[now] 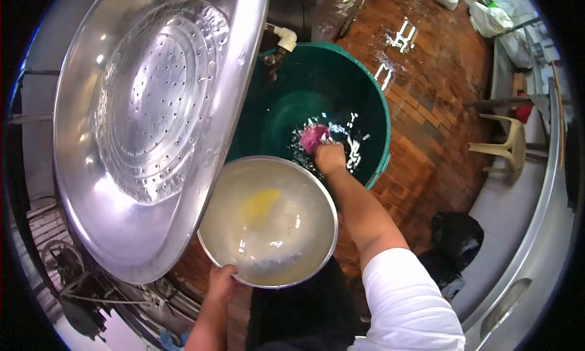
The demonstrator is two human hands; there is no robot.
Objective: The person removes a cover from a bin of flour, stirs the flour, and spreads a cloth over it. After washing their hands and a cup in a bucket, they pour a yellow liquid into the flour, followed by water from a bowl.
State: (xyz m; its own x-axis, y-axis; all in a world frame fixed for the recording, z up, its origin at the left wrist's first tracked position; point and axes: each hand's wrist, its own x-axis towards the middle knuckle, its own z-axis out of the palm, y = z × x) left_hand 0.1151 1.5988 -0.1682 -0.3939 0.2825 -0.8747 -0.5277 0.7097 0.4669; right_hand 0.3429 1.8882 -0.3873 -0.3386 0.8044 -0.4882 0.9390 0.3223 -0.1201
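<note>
My left hand (224,281) is closed on the near rim of a wide metal bowl (210,241), thumb over the edge. A blurry yellow patch shows inside the bowl, along with wet glints. Reaching over a large green tub (379,101), my right hand (330,159) is closed on a pink, rounded thing (314,138) at the water's surface. Its exact kind I cannot tell. Ripples and bright reflections surround it. The bowl overlaps the tub's near edge in this view.
A big perforated metal pan (164,95) stands tilted at the left, close to the bowl. White piping (283,37) is behind the tub. Wet brick flooring (426,101) runs to the right, with a beige plastic chair (509,147), a black bag (457,235) and white bags (487,19).
</note>
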